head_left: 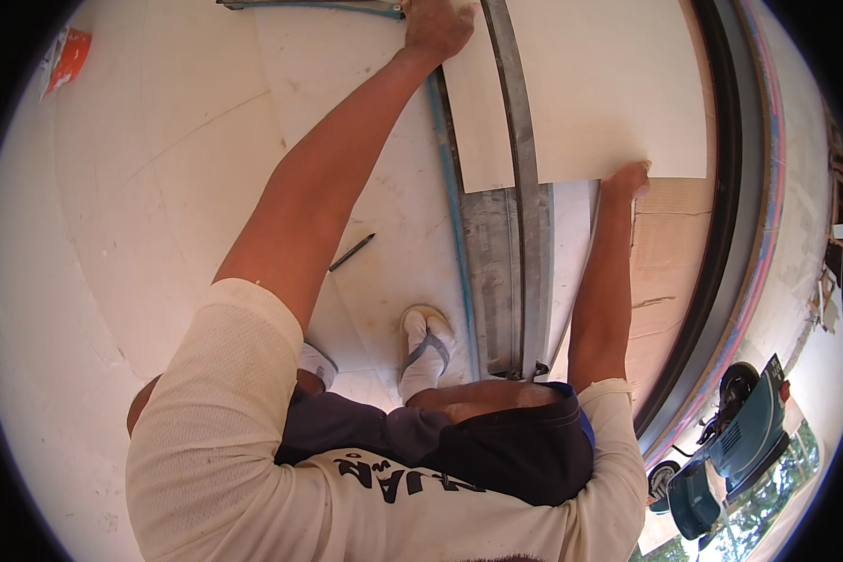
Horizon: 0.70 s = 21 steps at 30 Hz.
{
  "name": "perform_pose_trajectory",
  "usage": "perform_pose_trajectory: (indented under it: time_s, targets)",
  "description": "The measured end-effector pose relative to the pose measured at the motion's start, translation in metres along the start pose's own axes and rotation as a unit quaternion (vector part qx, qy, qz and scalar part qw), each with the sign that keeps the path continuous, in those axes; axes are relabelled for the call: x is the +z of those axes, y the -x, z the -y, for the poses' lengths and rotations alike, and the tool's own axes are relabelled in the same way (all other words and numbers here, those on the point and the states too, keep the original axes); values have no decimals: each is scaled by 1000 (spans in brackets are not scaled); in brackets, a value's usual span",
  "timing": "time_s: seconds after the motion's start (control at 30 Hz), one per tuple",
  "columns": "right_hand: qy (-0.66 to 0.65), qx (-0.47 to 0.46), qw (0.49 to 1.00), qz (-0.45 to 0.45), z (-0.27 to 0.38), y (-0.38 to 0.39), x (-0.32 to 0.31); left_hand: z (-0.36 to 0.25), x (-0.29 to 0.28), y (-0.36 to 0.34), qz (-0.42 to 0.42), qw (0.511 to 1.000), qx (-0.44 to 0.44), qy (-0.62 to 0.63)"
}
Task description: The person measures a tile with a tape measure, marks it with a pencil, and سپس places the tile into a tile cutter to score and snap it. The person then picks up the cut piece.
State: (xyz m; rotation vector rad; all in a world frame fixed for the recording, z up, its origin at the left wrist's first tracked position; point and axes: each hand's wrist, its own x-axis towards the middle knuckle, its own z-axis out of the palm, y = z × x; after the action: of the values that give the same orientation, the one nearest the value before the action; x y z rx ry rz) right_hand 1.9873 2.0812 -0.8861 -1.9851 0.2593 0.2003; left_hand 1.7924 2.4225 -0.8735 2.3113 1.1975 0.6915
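Observation:
A large white tile lies across a long manual tile cutter, under its grey metal rail. My left hand reaches to the far end of the rail at the top of the view. Its fingers curl over the cutter's end there, partly cut off by the frame. My right hand grips the near edge of the tile, close to its right corner, with the thumb on top. Both arms are stretched out over the cutter's base.
A dark pencil lies on the white tiled floor left of the cutter. My foot in a white sock and sandal stands beside the base. Brown cardboard lies to the right. A blue scooter is parked at lower right, an orange packet at upper left.

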Motion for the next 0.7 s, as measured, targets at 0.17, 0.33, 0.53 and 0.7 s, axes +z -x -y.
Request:
perform_pose_trajectory:
  time_s: [0.17, 0.33, 0.53, 0.7]
  targets:
    - [-100, 13, 995, 1, -18, -23, -1, 0, -3, 0, 8, 1000, 5, -8]
    - [-259, 108, 959, -41, 10, -2, 3, 0, -4, -1, 18, 1000, 4, -7]
    - [-260, 119, 957, -51, 30, 16, 7, -4, -5, -1, 29, 999, -7, -13]
    - [-170, 132, 969, -119, 37, 21, 8, -10, -11, 0, 44, 999, -17, -19]
